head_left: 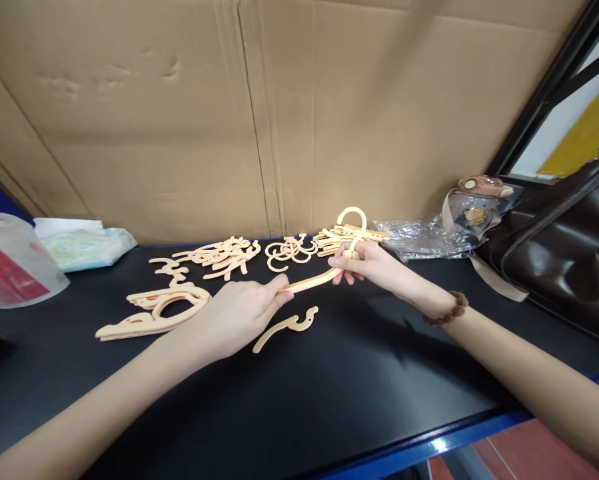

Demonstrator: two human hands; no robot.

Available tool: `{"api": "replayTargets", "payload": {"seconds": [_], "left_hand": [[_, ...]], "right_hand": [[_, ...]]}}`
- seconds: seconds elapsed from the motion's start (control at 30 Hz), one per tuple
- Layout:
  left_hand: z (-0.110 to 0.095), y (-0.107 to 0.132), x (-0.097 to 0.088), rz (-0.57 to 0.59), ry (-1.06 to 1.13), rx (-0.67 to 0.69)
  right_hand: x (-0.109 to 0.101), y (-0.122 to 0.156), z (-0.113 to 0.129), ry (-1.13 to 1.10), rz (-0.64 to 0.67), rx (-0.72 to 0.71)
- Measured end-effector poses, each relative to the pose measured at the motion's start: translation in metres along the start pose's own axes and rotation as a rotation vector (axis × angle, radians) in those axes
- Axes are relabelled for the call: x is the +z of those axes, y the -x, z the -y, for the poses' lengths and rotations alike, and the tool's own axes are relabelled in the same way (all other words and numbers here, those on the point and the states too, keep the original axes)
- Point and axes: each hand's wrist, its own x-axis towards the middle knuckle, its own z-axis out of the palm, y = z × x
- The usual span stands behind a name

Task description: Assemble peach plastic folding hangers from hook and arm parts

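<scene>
I see my left hand (239,317) pinching the lower tip of the wooden hanger (314,280), and my right hand (369,263) gripping it just under the hook. It is thin, flat, pale wood with one curved arm. It is held just above the black table (329,400) — a loose arm piece (286,327) lies beneath, with piles of similar pieces (224,257) behind.

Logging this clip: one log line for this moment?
left hand: pinches wooden hanger arm | right hand: holds it near hook | loose piece: on table
</scene>
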Motion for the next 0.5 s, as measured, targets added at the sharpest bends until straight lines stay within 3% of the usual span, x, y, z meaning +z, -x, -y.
{"api": "replayTargets", "payload": {"seconds": [0.23, 0.33, 0.5], "left_hand": [[0.010, -0.002, -0.010, -0.186, 0.000, -0.136], [0.013, -0.004, -0.013, -0.249, -0.089, -0.193], [0.014, -0.003, -0.011, -0.320, -0.292, -0.201]], "right_hand": [[-0.008, 0.002, 0.002, 0.234, -0.185, -0.059], [-0.009, 0.002, 0.001, 0.298, -0.184, -0.114], [-0.001, 0.001, -0.002, 0.220, -0.148, -0.143]]}}
